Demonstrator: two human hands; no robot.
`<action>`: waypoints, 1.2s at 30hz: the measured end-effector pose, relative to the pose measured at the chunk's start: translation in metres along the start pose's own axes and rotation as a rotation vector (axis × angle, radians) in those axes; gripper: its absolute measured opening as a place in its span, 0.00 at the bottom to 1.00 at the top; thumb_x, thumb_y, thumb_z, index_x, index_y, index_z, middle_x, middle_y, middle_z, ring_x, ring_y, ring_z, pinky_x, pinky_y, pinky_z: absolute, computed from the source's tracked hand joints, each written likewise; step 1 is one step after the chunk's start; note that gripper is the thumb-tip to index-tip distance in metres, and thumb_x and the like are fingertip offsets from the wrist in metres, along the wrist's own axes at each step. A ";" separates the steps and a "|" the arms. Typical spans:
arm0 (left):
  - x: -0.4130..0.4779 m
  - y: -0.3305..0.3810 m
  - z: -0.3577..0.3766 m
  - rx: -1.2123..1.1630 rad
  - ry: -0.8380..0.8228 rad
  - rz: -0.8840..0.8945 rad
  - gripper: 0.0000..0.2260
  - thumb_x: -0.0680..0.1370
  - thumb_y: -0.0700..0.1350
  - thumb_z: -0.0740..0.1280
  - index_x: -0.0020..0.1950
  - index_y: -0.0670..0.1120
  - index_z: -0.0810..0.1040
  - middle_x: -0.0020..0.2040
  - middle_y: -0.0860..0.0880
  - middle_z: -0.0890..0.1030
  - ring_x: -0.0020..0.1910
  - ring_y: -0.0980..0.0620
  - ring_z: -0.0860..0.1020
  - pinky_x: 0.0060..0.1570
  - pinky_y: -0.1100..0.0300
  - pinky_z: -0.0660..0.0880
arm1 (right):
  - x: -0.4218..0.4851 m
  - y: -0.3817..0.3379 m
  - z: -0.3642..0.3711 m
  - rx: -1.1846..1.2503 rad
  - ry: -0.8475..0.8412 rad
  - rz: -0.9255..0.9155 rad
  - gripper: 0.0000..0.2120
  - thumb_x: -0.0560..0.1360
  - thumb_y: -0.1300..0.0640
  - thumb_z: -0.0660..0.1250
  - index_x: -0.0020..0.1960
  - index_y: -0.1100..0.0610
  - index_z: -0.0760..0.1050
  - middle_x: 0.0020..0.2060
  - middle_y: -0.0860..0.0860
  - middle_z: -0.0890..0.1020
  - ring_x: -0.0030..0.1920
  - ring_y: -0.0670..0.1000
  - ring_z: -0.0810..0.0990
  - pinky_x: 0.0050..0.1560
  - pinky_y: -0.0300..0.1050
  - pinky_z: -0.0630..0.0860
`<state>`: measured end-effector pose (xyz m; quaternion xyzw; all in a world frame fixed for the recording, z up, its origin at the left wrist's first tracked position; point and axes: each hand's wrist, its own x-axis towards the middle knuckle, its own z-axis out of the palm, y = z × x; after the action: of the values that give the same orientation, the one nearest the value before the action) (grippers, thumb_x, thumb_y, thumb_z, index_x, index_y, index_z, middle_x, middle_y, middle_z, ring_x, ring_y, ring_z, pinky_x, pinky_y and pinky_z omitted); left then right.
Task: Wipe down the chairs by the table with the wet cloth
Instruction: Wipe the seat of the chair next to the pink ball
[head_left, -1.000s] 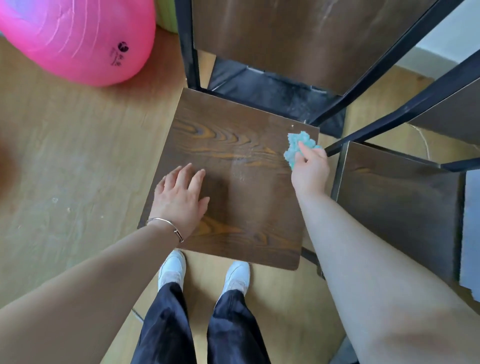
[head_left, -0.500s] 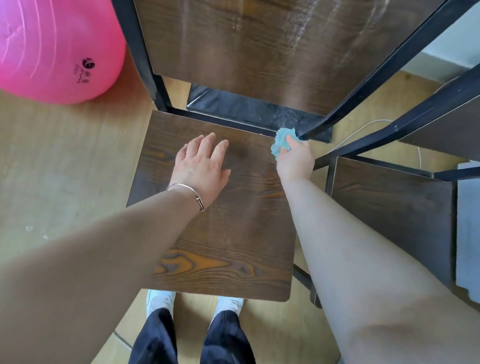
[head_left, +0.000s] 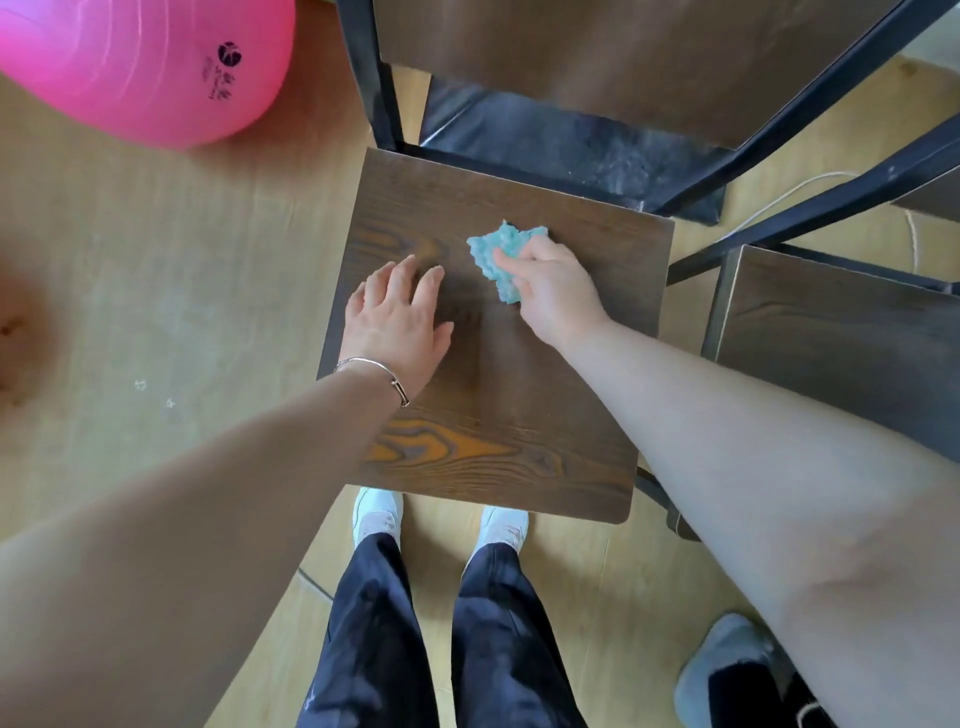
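One dark wooden chair seat (head_left: 498, 405) is viewed from above. The blue cloth (head_left: 496, 254) is pinched between the thumb and curled fingers of the right hand (head_left: 558, 293) and is pressed on the seat a little toward 12 o'clock from its middle. The left hand (head_left: 397, 322) is rested on the seat's 9 o'clock side, fingers spread and loose, nothing grasped. Bare wood is left free toward 6 o'clock up to the front edge, just beyond which two white shoes (head_left: 378, 512) are planted. The 12 o'clock edge is closed off by the backrest (head_left: 623, 62) and its black frame (head_left: 379, 104). A second seat (head_left: 841, 358) is set just beside the 3 o'clock edge, a narrow gap between. Open floor (head_left: 156, 270) is spread toward 9 o'clock, with a pink ball (head_left: 135, 67) resting at 10 o'clock, well apart from the seat.
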<state>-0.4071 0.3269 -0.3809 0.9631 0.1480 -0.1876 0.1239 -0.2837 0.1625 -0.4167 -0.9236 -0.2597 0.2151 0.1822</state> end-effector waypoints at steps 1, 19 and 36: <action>-0.008 -0.004 0.002 -0.004 -0.003 -0.009 0.26 0.80 0.56 0.59 0.77 0.51 0.58 0.76 0.47 0.59 0.75 0.43 0.56 0.72 0.45 0.59 | -0.006 -0.003 0.006 -0.022 -0.015 -0.033 0.21 0.78 0.63 0.66 0.70 0.51 0.72 0.55 0.50 0.73 0.57 0.50 0.70 0.59 0.43 0.73; -0.144 -0.021 0.045 -0.004 -0.115 -0.052 0.27 0.80 0.55 0.60 0.77 0.51 0.58 0.77 0.46 0.59 0.75 0.42 0.57 0.72 0.46 0.59 | -0.197 -0.049 0.084 0.010 -0.217 -0.155 0.21 0.76 0.34 0.61 0.41 0.53 0.71 0.42 0.47 0.71 0.42 0.45 0.73 0.43 0.47 0.70; 0.041 0.061 -0.020 0.045 0.088 0.068 0.26 0.81 0.55 0.58 0.77 0.51 0.55 0.77 0.45 0.57 0.75 0.41 0.57 0.71 0.44 0.60 | 0.027 0.064 -0.073 0.182 0.181 0.273 0.13 0.82 0.56 0.62 0.65 0.55 0.73 0.52 0.47 0.76 0.52 0.47 0.76 0.45 0.24 0.69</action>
<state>-0.3444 0.2858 -0.3679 0.9774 0.1162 -0.1438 0.1021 -0.2011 0.1095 -0.3920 -0.9456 -0.0940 0.1767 0.2566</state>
